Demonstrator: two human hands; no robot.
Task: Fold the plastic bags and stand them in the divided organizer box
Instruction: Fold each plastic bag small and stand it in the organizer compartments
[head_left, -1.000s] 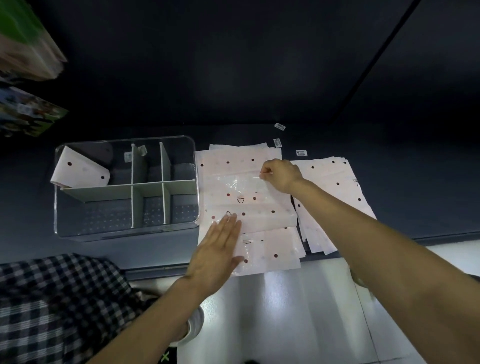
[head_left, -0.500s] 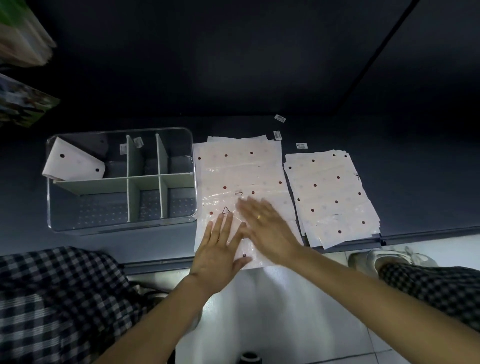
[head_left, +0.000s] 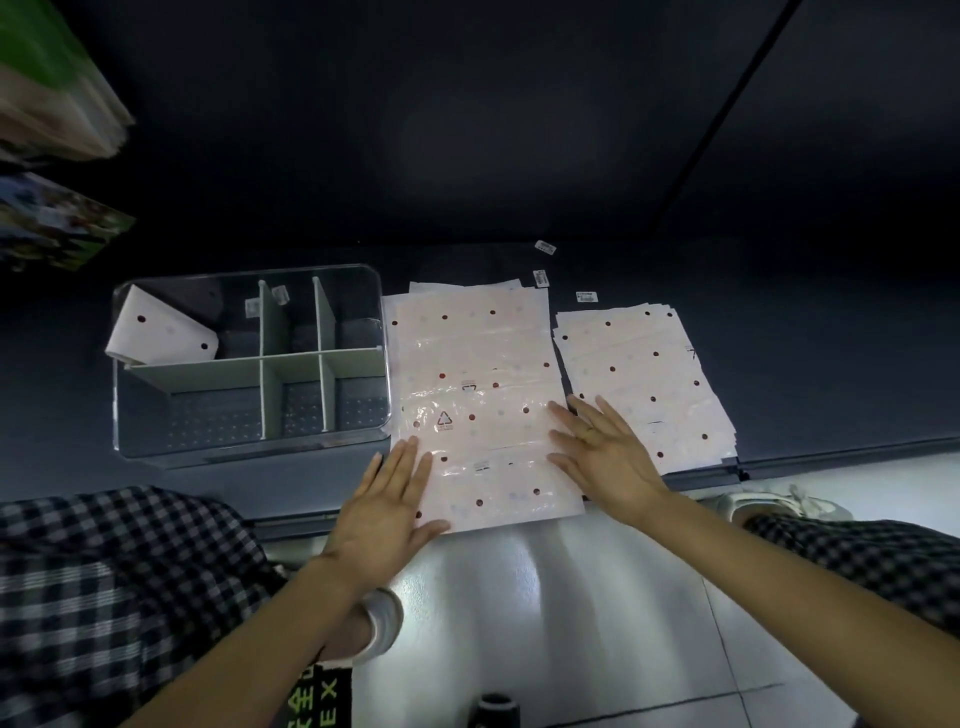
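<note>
Dotted plastic bag (head_left: 480, 415) spread flat on dark worktop (head_left: 805, 364), near edge hanging just over the rim. Left hand (head_left: 387, 506) flat on its near-left corner, fingers (head_left: 410, 467) straight and released. Right hand (head_left: 605, 452) flat on its right edge, fingers straight, grasping nothing. Clear divided organizer box (head_left: 249, 447) just left of the bag, one folded bag (head_left: 163, 332) leaning tilted in its far-left compartment. Stack of flat bags (head_left: 644, 374) just right. Checked trousers (head_left: 104, 587) below.

Organizer box (head_left: 249, 364): five compartments free, back-left blocked by folded bag (head_left: 161, 332); bag stacks crowd its right side.
</note>
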